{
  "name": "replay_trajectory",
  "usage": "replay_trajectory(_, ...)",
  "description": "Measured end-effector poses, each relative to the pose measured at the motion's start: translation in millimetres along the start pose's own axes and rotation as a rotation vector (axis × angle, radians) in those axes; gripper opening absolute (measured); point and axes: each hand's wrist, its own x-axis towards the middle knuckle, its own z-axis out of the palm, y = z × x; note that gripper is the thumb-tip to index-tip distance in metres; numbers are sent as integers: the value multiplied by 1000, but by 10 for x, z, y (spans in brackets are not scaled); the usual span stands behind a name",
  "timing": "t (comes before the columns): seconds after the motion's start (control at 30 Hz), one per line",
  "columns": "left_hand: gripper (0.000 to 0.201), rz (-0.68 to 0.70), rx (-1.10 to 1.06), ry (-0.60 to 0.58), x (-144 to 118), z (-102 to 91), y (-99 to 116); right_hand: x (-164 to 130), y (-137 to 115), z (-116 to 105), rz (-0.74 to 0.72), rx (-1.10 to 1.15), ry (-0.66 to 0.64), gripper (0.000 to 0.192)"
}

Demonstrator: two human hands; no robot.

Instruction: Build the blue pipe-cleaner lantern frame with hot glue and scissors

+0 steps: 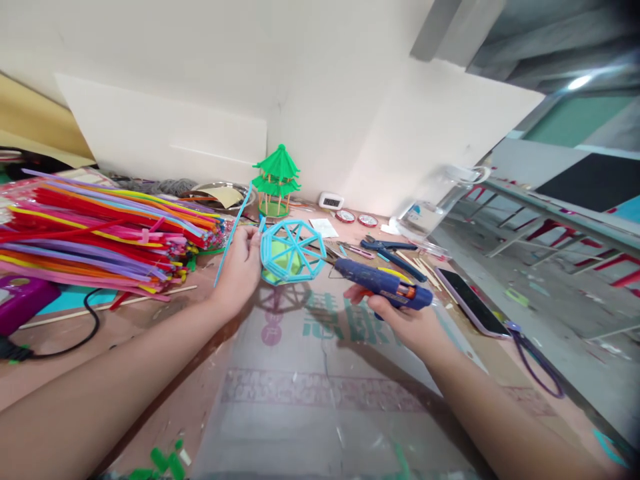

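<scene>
My left hand (241,267) grips a light-blue straw frame (291,251), a round faceted cage with spokes, and a long blue straw (233,233) that slants up to the left. A green patch shows through the frame. My right hand (407,321) holds a blue glue gun (383,283), its nozzle pointing left, close to the frame's right edge. Both hands hover over a printed plastic sheet (320,393) on the table.
A big heap of coloured straws (100,233) lies at the left. A green straw pagoda (277,180) stands at the back by the wall. Blue pliers (390,253), a phone (473,301), a clear jug (435,207) and a purple case (23,300) lie around. The table edge runs along the right.
</scene>
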Motion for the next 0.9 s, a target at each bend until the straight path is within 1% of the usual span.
replay_trajectory(0.1, 19, 6, -22, 15, 6, -9, -21, -12, 0, 30, 7, -38, 7, 24)
replay_trajectory(0.23, 19, 12, -3, 4, 1, -28, 13, -39, 44, 80, 28, -35, 77, 23)
replay_trajectory(0.3, 17, 16, 6, -8, 2, -40, 39, -49, 73, 98, 9, -27, 93, 25)
replay_trajectory(0.4, 16, 17, 15, -17, 7, -49, 60, -52, 95, 108, -25, -42, 92, 28)
replay_trajectory(0.53, 16, 18, 23, 1, 3, -45, 61, -42, 85, 109, -41, -75, 98, 32)
replay_trajectory(0.7, 16, 17, 50, -12, -7, -50, 81, -33, 87, 115, -78, -101, 135, 31)
replay_trajectory(0.9, 15, 36, 58, 0, 13, -50, 67, -30, 94, 136, -23, -53, 113, 30)
